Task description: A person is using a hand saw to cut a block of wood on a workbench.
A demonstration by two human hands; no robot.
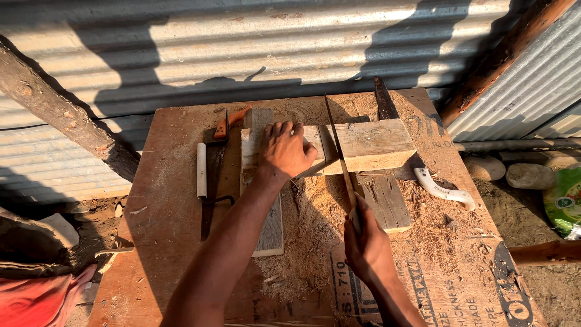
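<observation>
sawdust (315,224) covers the near part of the plywood table (169,212), where the right hand (366,242) is closed around the handle of a saw (340,151). its blade runs away into a wood block (369,145), and the left hand (285,150) presses flat, fingers spread, on the block's left end. farther back lie a hacksaw (213,163) and a white-handled saw (442,189), beside a corrugated metal wall (242,42).

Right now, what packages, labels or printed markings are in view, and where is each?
Printed stamp: black lettering and an oval mark on the brown board serving as tabletop, near right corner, beside the right hand.
Faint stamp: pale lettering at the far right of the board.
Bag: green and white, on the ground at the right edge.
</observation>
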